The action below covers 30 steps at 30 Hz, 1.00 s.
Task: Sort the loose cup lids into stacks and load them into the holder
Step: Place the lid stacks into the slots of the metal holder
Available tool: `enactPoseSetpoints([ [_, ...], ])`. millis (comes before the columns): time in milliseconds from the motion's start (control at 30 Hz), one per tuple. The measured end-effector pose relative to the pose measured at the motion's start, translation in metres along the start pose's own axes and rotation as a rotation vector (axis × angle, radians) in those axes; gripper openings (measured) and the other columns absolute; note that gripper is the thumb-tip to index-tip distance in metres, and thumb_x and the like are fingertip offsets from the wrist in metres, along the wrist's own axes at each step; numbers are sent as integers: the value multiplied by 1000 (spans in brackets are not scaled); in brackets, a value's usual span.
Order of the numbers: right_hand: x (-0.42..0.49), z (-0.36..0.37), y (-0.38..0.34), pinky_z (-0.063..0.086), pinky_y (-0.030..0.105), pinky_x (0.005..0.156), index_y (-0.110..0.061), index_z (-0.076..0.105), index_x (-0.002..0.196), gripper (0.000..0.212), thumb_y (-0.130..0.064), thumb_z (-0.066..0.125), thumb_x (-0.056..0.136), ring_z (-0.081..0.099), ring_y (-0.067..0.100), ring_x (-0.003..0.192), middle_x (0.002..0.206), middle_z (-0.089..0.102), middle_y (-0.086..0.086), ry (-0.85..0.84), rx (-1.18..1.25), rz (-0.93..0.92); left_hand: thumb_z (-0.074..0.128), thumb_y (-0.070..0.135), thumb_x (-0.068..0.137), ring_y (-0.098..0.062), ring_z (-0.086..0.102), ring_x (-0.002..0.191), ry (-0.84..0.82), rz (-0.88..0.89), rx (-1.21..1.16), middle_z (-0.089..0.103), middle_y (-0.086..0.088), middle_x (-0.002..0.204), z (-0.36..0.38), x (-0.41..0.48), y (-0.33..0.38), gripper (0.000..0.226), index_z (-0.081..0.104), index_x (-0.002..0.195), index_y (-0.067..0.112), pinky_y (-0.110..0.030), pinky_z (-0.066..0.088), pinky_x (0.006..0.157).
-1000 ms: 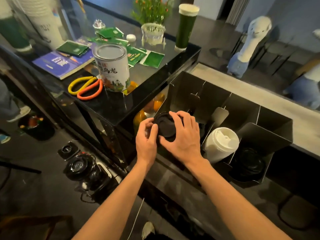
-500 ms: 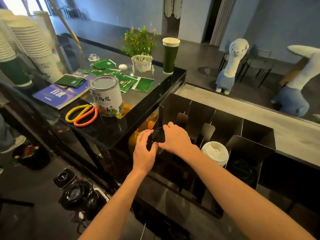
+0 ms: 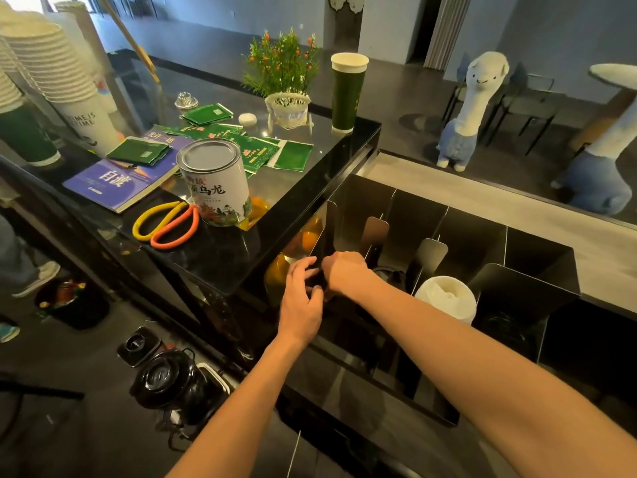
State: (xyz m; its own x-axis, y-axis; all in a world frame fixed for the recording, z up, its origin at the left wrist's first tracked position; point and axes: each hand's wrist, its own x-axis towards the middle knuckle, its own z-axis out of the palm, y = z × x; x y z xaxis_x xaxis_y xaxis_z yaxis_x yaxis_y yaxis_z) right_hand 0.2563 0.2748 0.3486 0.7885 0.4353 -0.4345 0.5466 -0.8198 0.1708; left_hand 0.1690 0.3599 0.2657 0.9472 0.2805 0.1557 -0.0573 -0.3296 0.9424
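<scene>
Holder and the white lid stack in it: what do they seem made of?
Holder: likely thin sheet metal with a dark satin finish; its thin folded dividers give soft reflections. White lid stack: probably moulded plastic, smooth with a faint sheen; could be coated fibre.

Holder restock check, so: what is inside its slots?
A white lid stack fills one slot, dark lids the next rightward. The left hand and right hand hide the leftmost slot's contents.
</scene>
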Motion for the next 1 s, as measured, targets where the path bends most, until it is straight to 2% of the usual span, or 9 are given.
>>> enactPoseSetpoints([
  [67,0,1,1,44,34,76,-14,58,126,39,-40,59,97,60,23,99,98,53,4,-10,-63,-20,54,5,98,4,51,126,3,-4,1,44,8,144,1,2,-1,51,45,143,28,-12,51,94],
  [200,-7,0,9,46,35,79,-15,59,121,32,-38,49,102,58,21,93,104,58,5,58,-31,-54,54,6,98,4,52,123,-7,-10,-28,49,9,138,2,5,4,47,46,137,33,-7,49,88],
  [300,-24,4,21,49,34,85,-17,64,111,27,-37,50,100,60,19,97,105,62,2,308,82,-59,56,18,101,2,54,120,9,6,-16,52,17,129,6,7,15,39,49,136,33,-15,50,90],
  [400,-51,16,33,51,29,87,-22,65,114,23,-33,51,99,58,14,103,112,62,-3,564,251,-29,55,28,103,0,55,117,-9,51,-17,55,16,128,17,9,31,34,50,137,30,-24,51,97],
  [500,-85,34,48,49,19,77,-22,68,114,22,-29,57,97,57,10,100,111,63,-6,801,437,38,53,36,102,-1,57,117,-52,112,-14,59,16,126,33,10,50,32,53,133,30,-27,52,100],
  [600,-116,53,70,43,15,72,-22,69,106,16,-28,63,92,57,9,93,102,64,-8,968,486,163,56,31,101,4,57,110,-140,254,111,60,21,117,49,8,64,23,60,123,29,-31,52,100],
  [700,-138,75,90,46,20,73,-21,69,104,17,-31,64,91,57,10,92,101,64,-7,987,459,293,64,27,96,1,58,110,-254,430,289,65,12,120,65,5,68,26,65,122,24,-34,52,101],
  [833,-148,102,102,46,32,91,-25,64,115,31,-43,61,90,51,15,110,119,57,-4,815,415,421,69,32,93,-13,54,129,-313,473,564,59,4,139,82,-3,60,40,65,132,23,-34,42,112],
  [1000,-146,116,100,31,39,110,-25,55,129,39,-43,54,95,34,19,131,141,42,-2,727,482,367,71,28,91,-15,54,130,-343,534,615,59,4,141,77,-3,53,38,68,128,23,-36,43,111],
])
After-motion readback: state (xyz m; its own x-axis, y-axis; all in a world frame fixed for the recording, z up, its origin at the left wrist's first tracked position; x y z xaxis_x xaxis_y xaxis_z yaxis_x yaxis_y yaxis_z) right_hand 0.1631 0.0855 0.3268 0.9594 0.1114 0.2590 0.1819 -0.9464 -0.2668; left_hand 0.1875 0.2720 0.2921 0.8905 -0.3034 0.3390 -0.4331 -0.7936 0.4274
